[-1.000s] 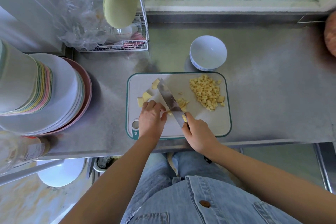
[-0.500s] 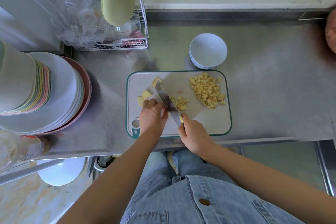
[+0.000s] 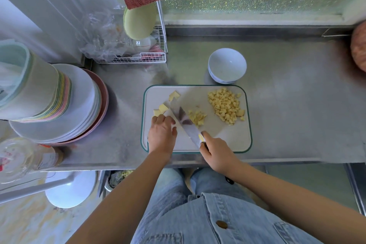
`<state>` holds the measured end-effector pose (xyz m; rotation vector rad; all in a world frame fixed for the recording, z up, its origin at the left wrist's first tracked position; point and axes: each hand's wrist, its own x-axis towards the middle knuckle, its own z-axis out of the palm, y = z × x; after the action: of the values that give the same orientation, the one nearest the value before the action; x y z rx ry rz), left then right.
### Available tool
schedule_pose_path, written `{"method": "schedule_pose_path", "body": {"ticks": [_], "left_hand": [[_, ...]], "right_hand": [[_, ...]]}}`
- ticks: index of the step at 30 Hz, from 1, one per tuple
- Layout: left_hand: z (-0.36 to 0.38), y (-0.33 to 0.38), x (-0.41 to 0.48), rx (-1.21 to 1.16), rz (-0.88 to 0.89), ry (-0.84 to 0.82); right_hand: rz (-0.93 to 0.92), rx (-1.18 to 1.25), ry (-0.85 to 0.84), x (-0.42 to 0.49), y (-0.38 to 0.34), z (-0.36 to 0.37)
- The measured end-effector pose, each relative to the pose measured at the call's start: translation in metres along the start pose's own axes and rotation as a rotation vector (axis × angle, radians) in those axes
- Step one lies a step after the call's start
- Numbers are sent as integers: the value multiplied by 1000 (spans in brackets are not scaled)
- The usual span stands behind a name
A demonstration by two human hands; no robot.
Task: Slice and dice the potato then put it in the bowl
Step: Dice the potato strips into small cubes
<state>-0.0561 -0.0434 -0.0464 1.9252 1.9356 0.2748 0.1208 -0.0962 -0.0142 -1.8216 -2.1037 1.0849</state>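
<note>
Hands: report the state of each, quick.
Left hand: fingers curled down on the cutting board; whether it holds anything cannot be told.
Right hand: closed, holding the knife.

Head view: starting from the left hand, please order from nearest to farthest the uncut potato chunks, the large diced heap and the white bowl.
1. Uncut potato chunks, just beyond the left hand.
2. Large diced heap, on the cutting board's right side.
3. White bowl, off the board, on the counter behind it.
</note>
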Motion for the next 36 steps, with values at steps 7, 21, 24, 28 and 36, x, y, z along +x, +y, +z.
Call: {"method": "schedule_pose_path", "body": {"ticks": [7,21,24,28,36], "left_hand": [[-4,4,-13,98,-75,-84],[-8,15,-18,127,-82,-155],[-10,16,-17,119,-88,-160],[-12,16,-17,127,-86,-169],[-19,21,-9,119,-116,-181]], "right_hand": [[106,-20,29,-11,27,-12],[174,33,1,-3,17,-28],[281,33,45,-2,31,-41],[252,49,26,-8,33,-49],[244,-26,45,-4,34,-46]]}}
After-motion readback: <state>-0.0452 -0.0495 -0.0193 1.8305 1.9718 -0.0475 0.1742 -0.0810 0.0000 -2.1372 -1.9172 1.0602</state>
